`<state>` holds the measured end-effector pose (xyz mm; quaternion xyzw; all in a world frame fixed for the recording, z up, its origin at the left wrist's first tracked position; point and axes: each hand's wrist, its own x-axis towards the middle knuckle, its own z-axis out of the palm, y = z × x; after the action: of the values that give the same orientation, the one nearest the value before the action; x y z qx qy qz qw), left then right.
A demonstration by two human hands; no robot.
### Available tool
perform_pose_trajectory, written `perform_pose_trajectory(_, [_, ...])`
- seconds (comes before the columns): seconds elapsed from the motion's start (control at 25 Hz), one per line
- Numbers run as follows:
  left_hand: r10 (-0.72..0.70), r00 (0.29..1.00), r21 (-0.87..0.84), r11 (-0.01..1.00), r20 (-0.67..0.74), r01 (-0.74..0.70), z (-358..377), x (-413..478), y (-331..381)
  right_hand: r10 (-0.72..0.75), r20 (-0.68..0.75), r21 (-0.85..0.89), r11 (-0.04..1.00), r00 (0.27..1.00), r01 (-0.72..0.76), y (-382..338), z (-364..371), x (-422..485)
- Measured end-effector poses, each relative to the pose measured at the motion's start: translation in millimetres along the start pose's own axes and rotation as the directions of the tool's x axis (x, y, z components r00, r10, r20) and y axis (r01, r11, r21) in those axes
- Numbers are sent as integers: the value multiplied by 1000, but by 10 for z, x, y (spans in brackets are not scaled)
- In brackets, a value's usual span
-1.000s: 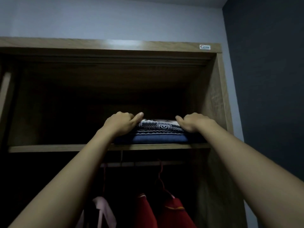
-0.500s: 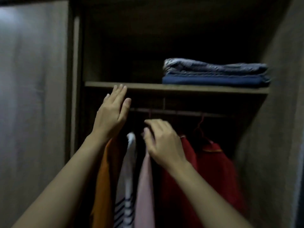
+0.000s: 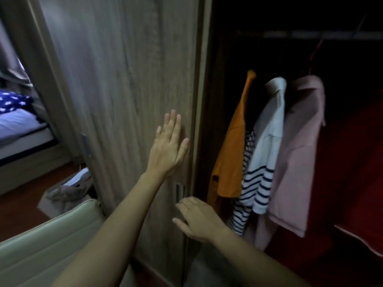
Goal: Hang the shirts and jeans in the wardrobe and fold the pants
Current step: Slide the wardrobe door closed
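Observation:
My left hand [image 3: 169,147] lies flat, fingers straight, against the wooden sliding wardrobe door [image 3: 124,90] near its right edge. My right hand [image 3: 199,218] is lower, fingers reaching to the door's edge just below the metal recessed handle [image 3: 179,192]; whether they hook the edge is unclear. In the open dark wardrobe hang an orange shirt [image 3: 232,154], a white shirt with navy stripes [image 3: 263,162], a pink shirt [image 3: 298,158] and a red garment [image 3: 356,162] at the far right.
A pale green padded chair back [image 3: 47,241] stands at the lower left, close to the door. Behind it a bag [image 3: 64,193] sits on the floor. A bed [image 3: 18,125] with star-printed bedding lies at the far left. The hanging rail [image 3: 310,34] runs above the shirts.
My view dropped from the upper shelf and folded stack to the door. Both hands left the stack, passed the hanging shirts, and moved left and down onto the sliding door.

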<state>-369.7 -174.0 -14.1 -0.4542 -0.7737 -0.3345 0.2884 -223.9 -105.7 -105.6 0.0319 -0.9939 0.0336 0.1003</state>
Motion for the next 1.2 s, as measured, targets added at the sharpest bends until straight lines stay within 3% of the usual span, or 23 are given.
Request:
perform_pose_trajectory(0.12, [117, 993, 101, 988, 13, -118, 234, 17, -351, 12, 93, -254, 967, 996, 12, 56, 361, 379])
perform_pose_trajectory(0.24, [257, 965, 187, 952, -52, -243, 411, 95, -601, 71, 167, -503, 864, 983, 23, 95, 548, 632])
perform_pose_trajectory(0.48, [378, 901, 212, 918, -215, -334, 618, 124, -754, 123, 371, -733, 647, 921, 209, 6, 883, 839])
perform_pose_trajectory(0.68, [428, 862, 229, 899, -273, -374, 720, 137, -688, 95, 430, -687, 680, 898, 257, 72, 838, 855])
perform_pose_trajectory(0.92, [615, 727, 312, 786, -306, -533, 826, 180, -410, 104, 422, -678, 696, 900, 237, 387, 957, 367])
perform_pose_trajectory(1.08, [621, 682, 289, 784, -386, -550, 1013, 97, 122, 221, 314, -680, 731, 923, 56, 512, 940, -62])
perform_pose_trajectory(1.2, [615, 662, 276, 786, -428, -552, 1120, 15, 571, 225, 336, -701, 708, 915, 84, 618, 833, -490])
